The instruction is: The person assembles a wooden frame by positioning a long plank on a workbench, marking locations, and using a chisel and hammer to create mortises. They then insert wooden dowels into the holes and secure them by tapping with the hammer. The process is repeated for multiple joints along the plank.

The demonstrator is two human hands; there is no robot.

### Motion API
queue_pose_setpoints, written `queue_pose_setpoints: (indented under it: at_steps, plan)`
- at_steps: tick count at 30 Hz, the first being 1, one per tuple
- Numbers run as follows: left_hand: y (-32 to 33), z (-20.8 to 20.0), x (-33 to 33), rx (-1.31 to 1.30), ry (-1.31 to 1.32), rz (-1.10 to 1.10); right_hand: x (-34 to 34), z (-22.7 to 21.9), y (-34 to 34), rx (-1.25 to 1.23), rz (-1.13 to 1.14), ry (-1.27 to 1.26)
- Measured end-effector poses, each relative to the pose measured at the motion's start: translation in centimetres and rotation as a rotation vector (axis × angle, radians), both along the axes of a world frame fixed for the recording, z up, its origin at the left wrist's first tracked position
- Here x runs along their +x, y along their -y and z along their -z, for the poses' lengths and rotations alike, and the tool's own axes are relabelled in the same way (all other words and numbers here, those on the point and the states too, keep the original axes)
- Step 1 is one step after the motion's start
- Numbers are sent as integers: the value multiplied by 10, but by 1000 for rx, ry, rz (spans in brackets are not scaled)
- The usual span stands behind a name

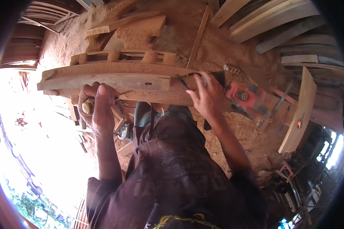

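Observation:
My left hand [98,103] is closed round a hand tool with a rounded yellowish handle end [88,107]. A thin metal tip [125,92] sticks out to the right of the fingers; whether it is a chisel or a screwdriver I cannot tell. Just beyond lies a long wooden piece [111,81] with a small dark slot near its right end, resting on a broader sawdust-covered timber [141,68]. To the right, my right hand [207,93] has its fingers apart over the timber's right part, beside a dark cord or strap [185,81]; nothing shows in its grip.
A red power tool [244,96] stands right of my right hand. Farther right a loose board [300,114] carries a small orange item [299,124]. Stacked planks [271,19] fill the far right. Sawdust-covered offcuts [141,32] lie beyond the timber.

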State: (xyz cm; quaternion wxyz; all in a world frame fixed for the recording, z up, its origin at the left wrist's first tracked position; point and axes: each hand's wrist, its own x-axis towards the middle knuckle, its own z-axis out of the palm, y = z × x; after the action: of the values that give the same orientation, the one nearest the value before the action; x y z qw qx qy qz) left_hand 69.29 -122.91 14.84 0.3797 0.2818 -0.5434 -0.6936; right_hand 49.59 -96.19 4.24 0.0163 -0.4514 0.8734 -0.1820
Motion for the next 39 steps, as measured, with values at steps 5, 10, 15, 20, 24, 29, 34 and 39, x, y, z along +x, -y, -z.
queue_pose_setpoints:
  at_steps: [5, 10, 15, 20, 24, 29, 34, 39]
  plan:
    - [-33, 16, 16, -29, 265, -36, -18, 30, 42, 56, -173, 125]
    - [-73, 35, 32, 138, 448, -194, -29, 49, 38, -149, -223, 221]
    - [-82, 55, 30, 206, 542, -108, -31, 26, 44, -409, 68, 660]
    - [-56, 65, 4, 81, 608, 281, 0, -24, 52, -578, 201, 1230]
    - [-38, 67, -7, 184, 661, 526, 59, -53, 58, -472, 304, 1336]
    - [-17, 76, 6, 367, 580, 716, 121, -61, 69, -376, 419, 1435]
    - [-4, 83, 16, 340, 525, 754, 133, -58, 73, -367, 424, 1799]
    - [0, 76, 13, 406, 679, 673, 120, -53, 85, -215, 387, 1811]
